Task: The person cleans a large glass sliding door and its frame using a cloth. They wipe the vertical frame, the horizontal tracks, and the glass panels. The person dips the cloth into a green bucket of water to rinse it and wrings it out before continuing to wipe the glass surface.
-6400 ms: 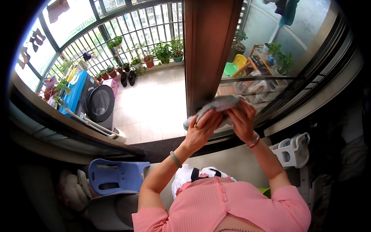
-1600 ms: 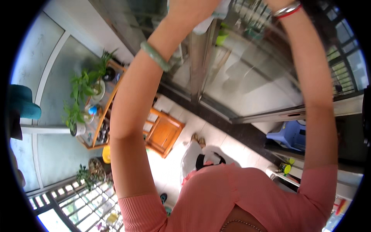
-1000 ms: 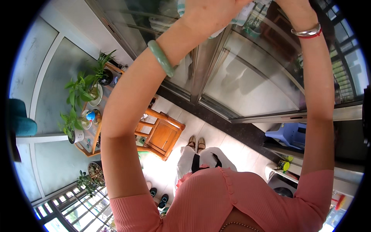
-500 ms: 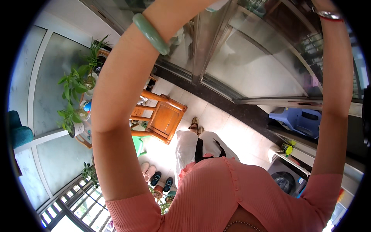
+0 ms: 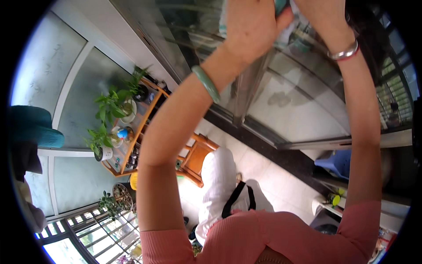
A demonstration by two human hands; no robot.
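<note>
Both my arms are raised in front of a glass sliding door [image 5: 303, 92] with a grey metal frame. My left hand [image 5: 252, 33], below a green bangle [image 5: 205, 83], is closed on a white and teal cloth [image 5: 223, 24] against the glass. The cloth shows at both sides of this hand, and the thumb points toward the other hand. Close beside it, my right hand [image 5: 324, 22] reaches to the cloth's white part; its fingers pass out of the upper edge. A silver bracelet [image 5: 344, 53] circles that wrist.
Potted plants [image 5: 110, 105] stand on a wooden rack [image 5: 132, 152] at the left. A wooden chair [image 5: 195, 163] is on the tiled floor below. A blue plastic stool [image 5: 334, 163] sits at the right, and a dark sill [image 5: 268, 152] runs under the door.
Both hands have come down into view and closer together, my right hand moving left. The cloth shows more fully. My body and the view have shifted, and one leg is now bent forward.
</note>
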